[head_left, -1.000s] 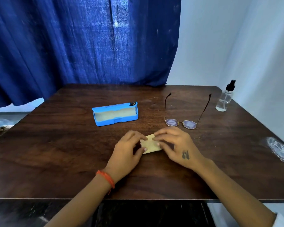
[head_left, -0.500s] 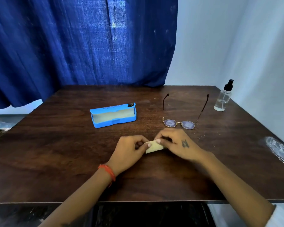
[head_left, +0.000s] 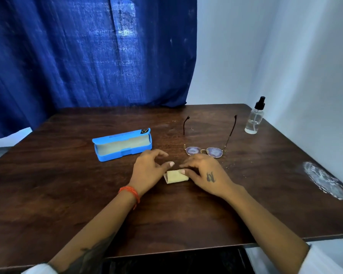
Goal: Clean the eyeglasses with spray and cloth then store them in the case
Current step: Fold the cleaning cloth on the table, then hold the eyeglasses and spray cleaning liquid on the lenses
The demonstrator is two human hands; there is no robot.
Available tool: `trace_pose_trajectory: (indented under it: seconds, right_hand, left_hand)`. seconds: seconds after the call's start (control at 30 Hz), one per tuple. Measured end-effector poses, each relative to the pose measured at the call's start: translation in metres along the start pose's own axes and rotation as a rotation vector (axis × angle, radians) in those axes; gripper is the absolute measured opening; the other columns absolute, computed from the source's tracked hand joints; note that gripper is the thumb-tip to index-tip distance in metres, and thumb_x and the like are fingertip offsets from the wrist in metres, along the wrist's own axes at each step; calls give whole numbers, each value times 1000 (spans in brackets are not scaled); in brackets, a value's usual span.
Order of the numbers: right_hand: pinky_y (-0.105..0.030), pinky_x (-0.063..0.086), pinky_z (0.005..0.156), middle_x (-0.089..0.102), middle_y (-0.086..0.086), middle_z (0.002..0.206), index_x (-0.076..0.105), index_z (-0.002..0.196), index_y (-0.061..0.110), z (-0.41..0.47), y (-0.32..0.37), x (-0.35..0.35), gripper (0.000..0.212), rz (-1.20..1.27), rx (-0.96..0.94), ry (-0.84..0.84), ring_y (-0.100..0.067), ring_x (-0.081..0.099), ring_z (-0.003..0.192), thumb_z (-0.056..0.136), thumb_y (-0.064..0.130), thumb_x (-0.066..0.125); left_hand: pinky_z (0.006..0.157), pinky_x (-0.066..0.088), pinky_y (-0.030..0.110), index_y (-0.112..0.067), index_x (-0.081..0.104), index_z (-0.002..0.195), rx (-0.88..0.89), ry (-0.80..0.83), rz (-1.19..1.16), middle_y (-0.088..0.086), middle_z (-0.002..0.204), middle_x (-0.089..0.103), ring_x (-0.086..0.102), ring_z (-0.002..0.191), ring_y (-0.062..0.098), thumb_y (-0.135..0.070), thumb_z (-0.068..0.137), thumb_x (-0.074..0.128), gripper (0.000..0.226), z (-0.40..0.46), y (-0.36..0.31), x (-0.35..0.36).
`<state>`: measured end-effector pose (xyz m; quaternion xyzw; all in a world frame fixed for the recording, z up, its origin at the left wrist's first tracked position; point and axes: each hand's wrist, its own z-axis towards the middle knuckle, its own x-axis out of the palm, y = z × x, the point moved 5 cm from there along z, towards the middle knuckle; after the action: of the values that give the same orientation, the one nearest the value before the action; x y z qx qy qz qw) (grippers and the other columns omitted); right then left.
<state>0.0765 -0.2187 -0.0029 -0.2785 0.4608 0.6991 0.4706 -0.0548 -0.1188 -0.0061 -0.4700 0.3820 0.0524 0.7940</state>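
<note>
A small folded beige cloth (head_left: 175, 176) lies on the dark wooden table (head_left: 67, 194) between my hands. My right hand (head_left: 208, 176) has its thumb and forefinger on the cloth's far edge. My left hand (head_left: 149, 171) hovers at the cloth's left side, fingers spread and thumb lifted off it. The eyeglasses (head_left: 205, 151) rest just beyond my right hand, lenses toward me, temples unfolded and pointing away. The blue case (head_left: 123, 147) lies open at the left with a pale lining. A clear spray bottle (head_left: 254, 117) with a black nozzle stands upright at the far right.
A blue curtain (head_left: 87, 56) hangs behind the table and a white wall (head_left: 285, 56) runs along the right side. A whitish smear (head_left: 323, 179) marks the table near its right edge. Small crumbs lie near the glasses.
The cloth went from a larger square to a smaller folded packet. My left hand has let go and spread its fingers. My right hand still touches the cloth.
</note>
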Motion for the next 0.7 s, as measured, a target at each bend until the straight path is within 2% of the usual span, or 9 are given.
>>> trace_pose_trajectory:
  seconds: [0.1,0.17,0.23,0.37,0.43,0.53,0.63,0.7]
  right_hand:
    - [-28,45,93,67,1,112,69,108,20,-15,-1,-16,25,-11,-20,-117,-12,57,109,85,29,65]
    - [-24,45,94,67,2,110,70,107,20,-25,1,-32,25,8,-49,-251,-10,58,107,83,26,69]
    - [-23,46,91,69,1,106,70,105,17,-32,2,-53,24,25,-72,-412,-11,60,102,81,24,70]
    - [-23,47,89,69,-4,105,70,105,10,-41,-10,-96,26,4,-73,-679,-15,61,101,84,23,62]
    - [-22,45,90,68,-4,107,68,108,11,-41,-25,-115,27,-12,-33,-766,-15,59,103,85,24,59]
    - [-26,46,90,65,-3,110,65,112,14,-35,-58,-134,31,4,80,-857,-17,59,102,87,30,56]
    - [-28,47,88,61,-2,113,60,117,17,-20,-98,-144,35,20,220,-945,-13,55,103,87,34,55]
    - [-32,46,92,55,-7,120,53,123,13,-9,-128,-146,40,27,326,-968,-16,51,109,86,30,58]
  left_hand:
    - [79,44,19,-23,59,113,10,-30,-62,1,118,57,61,85,5,-24,81,67,34,18,-3,3]
    - [85,41,18,-20,50,126,-14,28,-160,5,131,52,55,109,13,-16,82,66,47,31,-4,13]
    - [90,39,20,-20,42,134,-37,96,-266,6,139,46,48,122,17,-11,82,66,59,43,-4,25]
    - [98,40,28,-19,36,138,-26,142,-387,7,139,45,46,122,18,0,77,68,71,60,-7,42]
    - [96,42,27,-18,37,137,-31,141,-450,7,135,48,49,119,18,5,76,67,72,67,-9,49]
    - [83,45,17,-17,43,131,-18,122,-493,5,124,56,56,109,18,9,75,65,66,75,-15,58]
    - [84,46,21,-14,50,124,-2,101,-483,7,116,61,59,102,16,8,76,64,55,80,-22,64]
    - [86,47,24,-13,55,118,2,93,-463,7,112,64,61,100,14,7,77,64,47,82,-22,67]
